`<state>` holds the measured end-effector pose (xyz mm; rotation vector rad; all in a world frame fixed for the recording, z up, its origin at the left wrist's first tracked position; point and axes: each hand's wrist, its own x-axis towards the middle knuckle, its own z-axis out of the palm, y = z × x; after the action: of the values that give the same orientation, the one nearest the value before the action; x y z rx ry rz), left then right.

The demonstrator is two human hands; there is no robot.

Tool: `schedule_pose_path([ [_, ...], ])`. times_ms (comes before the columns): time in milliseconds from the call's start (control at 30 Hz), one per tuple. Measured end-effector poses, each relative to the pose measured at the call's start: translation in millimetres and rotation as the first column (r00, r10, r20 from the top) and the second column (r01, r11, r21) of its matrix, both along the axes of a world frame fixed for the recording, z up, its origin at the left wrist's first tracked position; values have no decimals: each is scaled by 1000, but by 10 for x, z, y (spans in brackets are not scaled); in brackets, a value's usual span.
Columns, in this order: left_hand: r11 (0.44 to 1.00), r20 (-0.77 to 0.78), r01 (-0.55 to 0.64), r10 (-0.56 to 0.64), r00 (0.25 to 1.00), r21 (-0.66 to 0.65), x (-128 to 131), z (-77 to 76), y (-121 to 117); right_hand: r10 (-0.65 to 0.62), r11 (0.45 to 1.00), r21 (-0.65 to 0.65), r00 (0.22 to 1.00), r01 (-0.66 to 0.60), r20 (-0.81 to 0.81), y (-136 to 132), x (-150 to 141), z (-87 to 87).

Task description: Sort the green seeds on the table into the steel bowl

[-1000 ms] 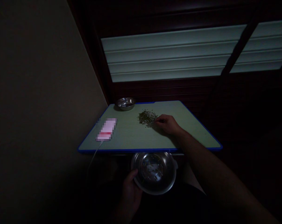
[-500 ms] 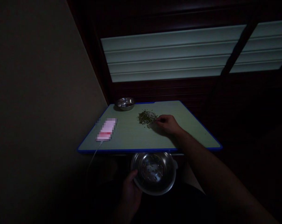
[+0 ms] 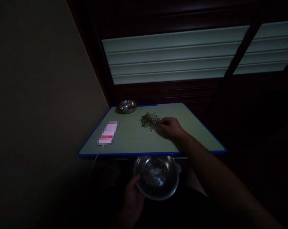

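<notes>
My left hand point(image 3: 133, 194) grips the rim of a large steel bowl point(image 3: 171, 187), thumb over the edge, just below the table's front edge. Bits of something lie on the bowl's bottom, too dim to name. On the pale green tabletop point(image 3: 127, 140) a loose pile of small dark green grains point(image 3: 147, 120) is spread out. My right hand point(image 3: 170, 126) rests at the pile's right side with its fingertips pinched together among the grains. What the pinch holds, if anything, is too small to make out.
A small steel bowl point(image 3: 127, 107) stands at the table's back left corner. A phone with a blurred screen point(image 3: 108, 133) lies at the left, its white cable point(image 3: 95, 160) hanging over the front edge. A wall point(image 3: 51, 79) rises on the left; slatted dark wood doors point(image 3: 168, 60) stand behind.
Hardly anything differs. My right fingertips stay at the pile's right edge with only slight motion, and the left hand keeps the bowl in place. The view shifts a little.
</notes>
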<state>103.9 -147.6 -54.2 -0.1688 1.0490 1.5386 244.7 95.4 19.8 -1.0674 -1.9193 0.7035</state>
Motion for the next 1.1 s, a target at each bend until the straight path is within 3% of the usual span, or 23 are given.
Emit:
schedule_pose_path([
  [600, 1000, 13, 6, -6, 1000, 11, 0, -15, -8, 105, 992, -65, 994, -106, -15, -69, -15, 33],
  [1100, 1000, 14, -6, 6, 1000, 8, 7, 8, 7, -17, 1000, 23, 999, 16, 27, -30, -10, 7],
])
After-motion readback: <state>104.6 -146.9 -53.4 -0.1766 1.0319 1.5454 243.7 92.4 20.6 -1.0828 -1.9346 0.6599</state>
